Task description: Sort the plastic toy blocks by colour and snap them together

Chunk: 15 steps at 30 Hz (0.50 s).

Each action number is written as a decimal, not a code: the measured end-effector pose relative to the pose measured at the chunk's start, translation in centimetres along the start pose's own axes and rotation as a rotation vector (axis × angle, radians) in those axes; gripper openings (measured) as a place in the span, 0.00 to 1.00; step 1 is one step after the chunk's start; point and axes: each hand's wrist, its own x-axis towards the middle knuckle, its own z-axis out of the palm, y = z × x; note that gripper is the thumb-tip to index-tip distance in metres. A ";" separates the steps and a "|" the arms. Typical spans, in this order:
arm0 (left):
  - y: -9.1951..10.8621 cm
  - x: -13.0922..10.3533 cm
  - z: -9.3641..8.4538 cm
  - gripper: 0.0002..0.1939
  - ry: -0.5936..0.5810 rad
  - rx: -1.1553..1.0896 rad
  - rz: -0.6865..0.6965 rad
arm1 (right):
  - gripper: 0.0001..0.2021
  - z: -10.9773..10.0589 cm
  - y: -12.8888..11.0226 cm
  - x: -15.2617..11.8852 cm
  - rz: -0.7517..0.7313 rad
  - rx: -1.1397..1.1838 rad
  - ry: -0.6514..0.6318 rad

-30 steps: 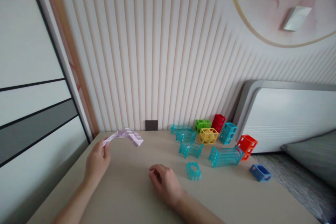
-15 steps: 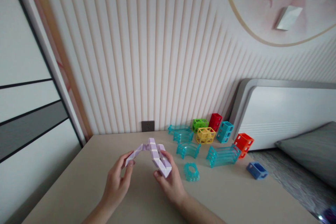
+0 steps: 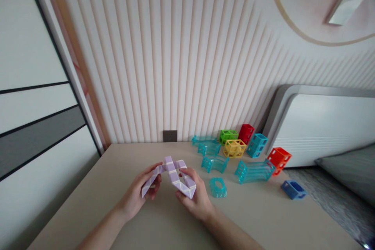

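Note:
A lilac and white snake puzzle (image 3: 172, 172), made of hinged wedge segments, is held above the table (image 3: 164, 224) between both hands. My left hand (image 3: 136, 191) is closed around its thin left end, which slopes down toward me. My right hand (image 3: 196, 195) grips the bulkier right part, folded into a loop with a gap in the middle; the thumb is below it and the fingers lie along its right side. Part of the puzzle is hidden by the right fingers.
Right of my hands lie a clear teal ring piece (image 3: 218, 187), a curved teal track (image 3: 215, 163) and a stacked teal track bundle (image 3: 254, 172). Behind are yellow (image 3: 234, 148), green (image 3: 228, 136) and red blocks (image 3: 246, 134). A blue block (image 3: 293, 190) sits near the right edge.
My left hand has turned and shifted its hold, its fingers now reaching behind the puzzle's left end. The right-hand loop shows a wider gap. The view has swung slightly left.

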 end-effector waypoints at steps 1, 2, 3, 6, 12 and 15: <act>0.1 0.0 0.0 0.30 0.005 0.015 -0.011 | 0.28 -0.1 0.1 0.0 -0.017 -0.018 -0.016; 0.2 0.0 0.0 0.29 0.007 0.043 -0.016 | 0.29 -0.2 0.0 0.0 -0.039 -0.035 -0.033; 0.2 0.1 0.1 0.29 0.001 0.083 -0.018 | 0.29 -0.3 0.0 0.0 -0.064 -0.052 -0.052; -0.1 0.1 0.2 0.30 -0.028 0.210 -0.026 | 0.31 -0.5 -0.3 0.0 -0.114 -0.102 -0.107; -1.4 0.5 -0.5 0.38 0.019 0.286 0.006 | 0.31 -0.7 -0.8 0.0 -0.064 -0.177 -0.138; -2.1 0.8 -1.0 0.42 0.065 0.372 0.018 | 0.30 -0.7 -0.9 0.0 -0.032 -0.158 -0.123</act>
